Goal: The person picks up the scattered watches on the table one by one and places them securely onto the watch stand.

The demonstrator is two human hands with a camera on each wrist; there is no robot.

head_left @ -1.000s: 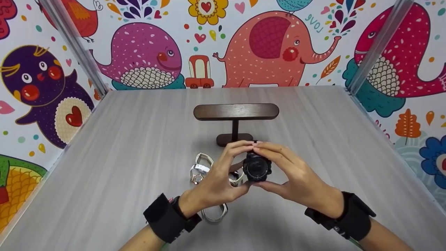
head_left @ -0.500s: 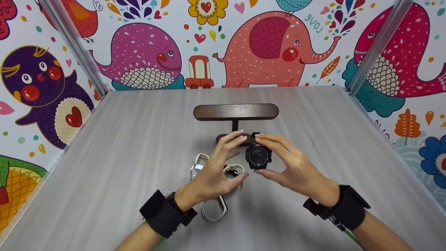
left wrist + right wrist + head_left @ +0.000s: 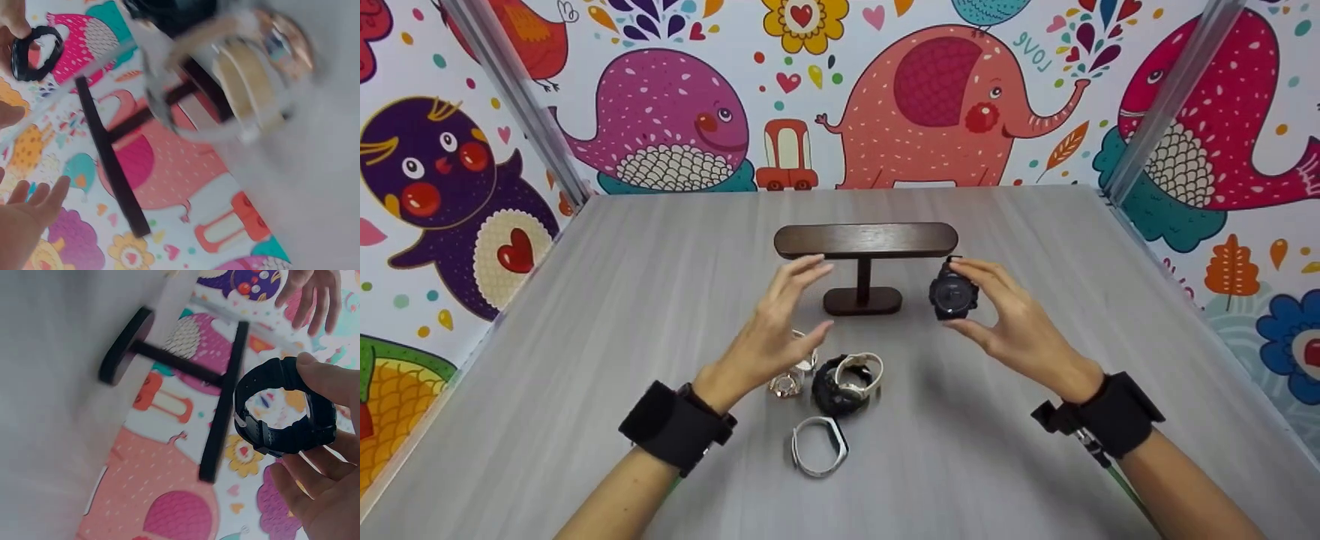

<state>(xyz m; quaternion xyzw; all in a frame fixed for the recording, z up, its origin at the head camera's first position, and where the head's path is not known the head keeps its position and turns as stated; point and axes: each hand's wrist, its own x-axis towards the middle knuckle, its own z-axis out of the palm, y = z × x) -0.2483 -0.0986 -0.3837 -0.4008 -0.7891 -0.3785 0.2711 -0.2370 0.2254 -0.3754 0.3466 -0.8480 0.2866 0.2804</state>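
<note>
A black wristwatch (image 3: 953,295) with a round dial is pinched between the thumb and fingers of my right hand (image 3: 1020,322), just right of the wooden T-shaped stand (image 3: 865,240). In the right wrist view, its buckled strap (image 3: 260,439) forms a loop at the end of the stand's bar. My left hand (image 3: 761,334) is held up with fingers apart and nothing in them, left of the stand's post. Below it lie a rose-gold watch (image 3: 786,384), another black watch (image 3: 832,397) with a cream-strapped watch (image 3: 870,369) over it, and a white band (image 3: 796,450).
The stand's oval base (image 3: 862,301) rests on the grey wood-grain table (image 3: 660,285). Cartoon-printed panels (image 3: 690,112) close off the back and both sides, with metal posts (image 3: 1177,97) at the corners.
My right hand has carried the black wristwatch away from me and to the right, up beside the stand. My left hand has let go of it and moved left.
</note>
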